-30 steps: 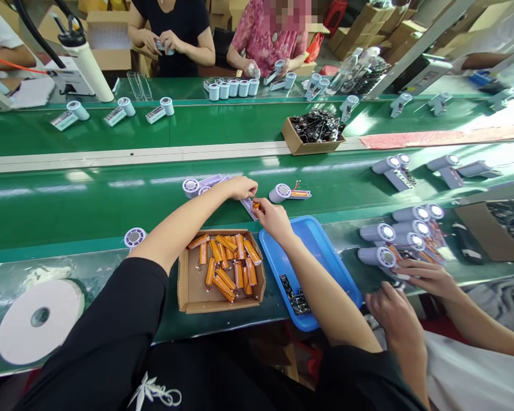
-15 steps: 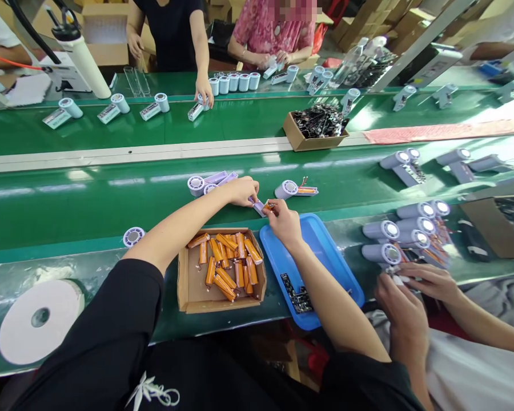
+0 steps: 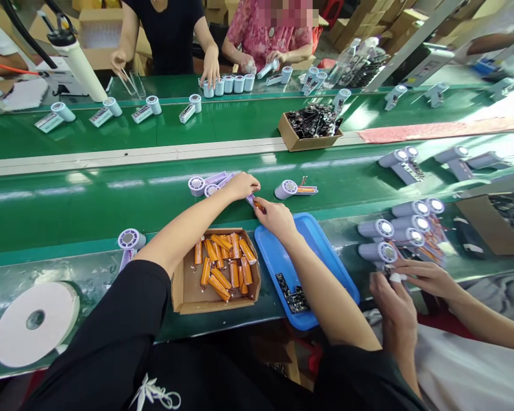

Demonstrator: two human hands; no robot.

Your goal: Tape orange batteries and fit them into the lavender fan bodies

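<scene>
My left hand (image 3: 241, 185) is closed over a lilac fan housing (image 3: 251, 199) lying on the green conveyor belt (image 3: 89, 200). My right hand (image 3: 273, 216) pinches an orange battery cell (image 3: 259, 206) against the housing's lower end. Two more lilac fan units (image 3: 205, 184) lie just left of my left hand. One fan unit with an orange cell and wires (image 3: 294, 189) lies to the right. A cardboard box of orange cells (image 3: 216, 268) sits below my arms. A blue tray (image 3: 308, 268) holding small black circuit boards (image 3: 293, 294) lies under my right forearm.
A co-worker's hands (image 3: 406, 285) at my right handle parts beside several stacked fan units (image 3: 394, 228). Two people across the far belt handle white fan units (image 3: 227, 84). A box of black parts (image 3: 314, 128) stands mid-belt. A white tape roll (image 3: 34, 322) and a lone fan (image 3: 128, 240) lie left.
My hands stayed together on the housing, the right hand pressing the orange cell closer in. The person opposite set a unit on the far belt and drew the hand back.
</scene>
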